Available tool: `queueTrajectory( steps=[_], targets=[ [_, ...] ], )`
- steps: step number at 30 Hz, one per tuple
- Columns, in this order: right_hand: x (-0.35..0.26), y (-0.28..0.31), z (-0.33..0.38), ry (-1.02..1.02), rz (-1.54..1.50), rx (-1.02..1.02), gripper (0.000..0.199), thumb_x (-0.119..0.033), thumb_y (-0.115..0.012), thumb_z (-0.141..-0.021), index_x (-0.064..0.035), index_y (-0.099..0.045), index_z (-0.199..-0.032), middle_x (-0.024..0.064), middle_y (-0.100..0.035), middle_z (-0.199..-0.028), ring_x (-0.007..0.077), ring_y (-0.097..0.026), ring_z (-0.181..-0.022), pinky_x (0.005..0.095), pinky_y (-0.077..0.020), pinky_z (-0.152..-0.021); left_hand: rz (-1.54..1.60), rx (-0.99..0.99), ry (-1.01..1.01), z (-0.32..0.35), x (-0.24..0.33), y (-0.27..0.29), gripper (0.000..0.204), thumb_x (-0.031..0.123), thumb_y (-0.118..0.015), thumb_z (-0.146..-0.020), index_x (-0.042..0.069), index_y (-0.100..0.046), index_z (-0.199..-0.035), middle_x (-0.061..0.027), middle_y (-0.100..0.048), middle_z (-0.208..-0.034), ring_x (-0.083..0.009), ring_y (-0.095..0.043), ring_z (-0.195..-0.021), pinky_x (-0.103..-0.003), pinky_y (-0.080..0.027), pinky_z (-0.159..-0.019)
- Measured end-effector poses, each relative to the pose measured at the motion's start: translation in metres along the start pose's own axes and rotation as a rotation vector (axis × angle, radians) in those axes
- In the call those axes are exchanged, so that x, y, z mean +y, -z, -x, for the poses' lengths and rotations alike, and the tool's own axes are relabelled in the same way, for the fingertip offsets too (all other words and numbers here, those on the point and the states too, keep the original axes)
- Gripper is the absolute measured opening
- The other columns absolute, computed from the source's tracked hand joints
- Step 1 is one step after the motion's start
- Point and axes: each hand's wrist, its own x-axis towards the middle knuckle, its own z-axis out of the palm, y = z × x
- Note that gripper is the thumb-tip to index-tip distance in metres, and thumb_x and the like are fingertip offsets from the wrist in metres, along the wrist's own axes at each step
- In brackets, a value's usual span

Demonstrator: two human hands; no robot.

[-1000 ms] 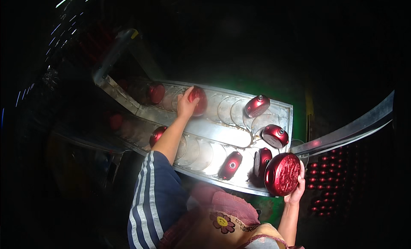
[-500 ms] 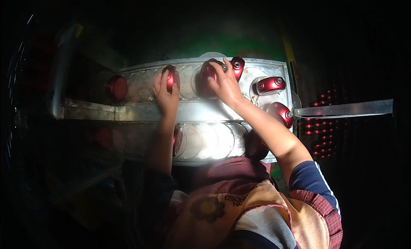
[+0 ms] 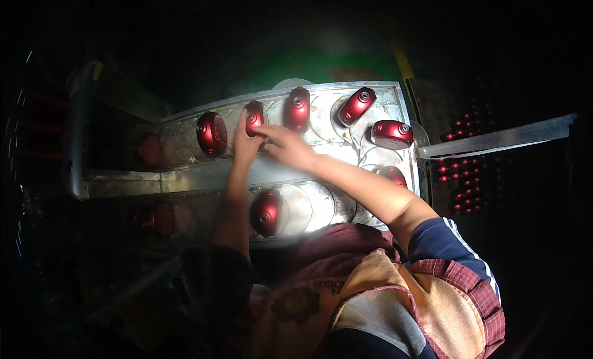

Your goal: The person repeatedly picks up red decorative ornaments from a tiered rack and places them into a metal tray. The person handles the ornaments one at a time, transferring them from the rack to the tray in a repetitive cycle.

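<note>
Both my hands meet at one shiny red bottle (image 3: 254,115) with a small round neck, standing on the far lane of a metal conveyor (image 3: 204,180). My left hand (image 3: 246,144) is closed round its left and near side. My right hand (image 3: 287,147) reaches in from the right, fingers stretched and touching or almost touching the bottle's lower side. Left of them stands a second red bottle (image 3: 212,133). To the right are a tall red bottle (image 3: 298,112), a tilted one (image 3: 357,107) and one at the bend (image 3: 393,134).
Another red bottle (image 3: 267,213) stands on the near lane by my left forearm. One more (image 3: 393,175) shows partly past my right forearm. Dim red pieces (image 3: 148,150) lie toward the dark left end. A clear strip (image 3: 497,138) juts out to the right.
The far-lane bottles have shifted left, the near-lane ones right. My left hand has let go of one bottle and holds another. My right hand has moved left toward it.
</note>
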Motion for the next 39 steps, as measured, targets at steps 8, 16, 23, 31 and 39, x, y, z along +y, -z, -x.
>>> queueTrajectory(
  steps=[8, 16, 23, 31, 39],
  targets=[
    [-0.038, 0.127, 0.157, -0.201, -0.09, 0.186, 0.035, -0.008, -0.06, -0.096, -0.0053, -0.058, -0.131, 0.0103, -0.066, -0.119, 0.0184, -0.065, -0.108, 0.0323, -0.0499, -0.096, -0.05, 0.271, -0.114, -0.031, -0.028, -0.004, 0.029, 0.011, -0.067, -0.091, 0.001, -0.067, -0.118, -0.0133, -0.072, -0.112, -0.0192, -0.065, -0.101, -0.03, -0.047, -0.093],
    [-0.029, 0.233, 0.351, -0.543, -0.106, 0.59, 0.036, 0.0, -0.054, -0.091, -0.0024, -0.06, -0.125, 0.0104, -0.066, -0.111, 0.0141, -0.062, -0.101, 0.029, -0.0507, -0.09, -0.445, 0.39, 0.035, -0.034, 0.043, -0.011, 0.036, 0.014, -0.064, -0.093, 0.003, -0.064, -0.128, -0.021, -0.067, -0.121, -0.0284, -0.065, -0.107, -0.035, -0.049, -0.092],
    [-0.019, 0.286, 0.535, -0.71, -0.526, 0.861, 0.033, -0.005, -0.054, -0.095, -0.0049, -0.059, -0.127, 0.0082, -0.065, -0.113, 0.0123, -0.061, -0.097, 0.0267, -0.0516, -0.077, 0.365, 0.034, -0.066, 0.125, 0.227, -0.177, 0.03, 0.011, -0.057, -0.099, 0.0, -0.06, -0.127, -0.0075, -0.067, -0.111, -0.014, -0.064, -0.094, -0.025, -0.049, -0.078],
    [-0.001, 0.332, 0.671, -0.624, -0.535, 1.016, 0.035, -0.009, -0.061, -0.095, -0.0093, -0.058, -0.13, 0.0082, -0.064, -0.118, 0.0157, -0.062, -0.103, 0.0313, -0.0564, -0.082, 0.407, -0.654, 0.259, 0.312, 0.302, -0.398, 0.02, 0.005, -0.061, -0.095, -0.001, -0.064, -0.114, -0.0091, -0.069, -0.1, -0.014, -0.065, -0.081, -0.023, -0.051, -0.068],
    [0.085, 0.417, 0.771, -0.638, -0.502, 1.157, 0.036, -0.01, -0.06, -0.094, -0.0105, -0.058, -0.13, 0.0071, -0.061, -0.118, 0.0134, -0.06, -0.097, 0.0296, -0.0529, -0.078, 0.277, -0.977, 0.357, 0.322, 0.299, -0.555, 0.013, 0.006, -0.062, -0.097, 0.003, -0.067, -0.108, -0.0041, -0.07, -0.094, -0.0064, -0.059, -0.073, -0.02, -0.046, -0.061]
  ],
)
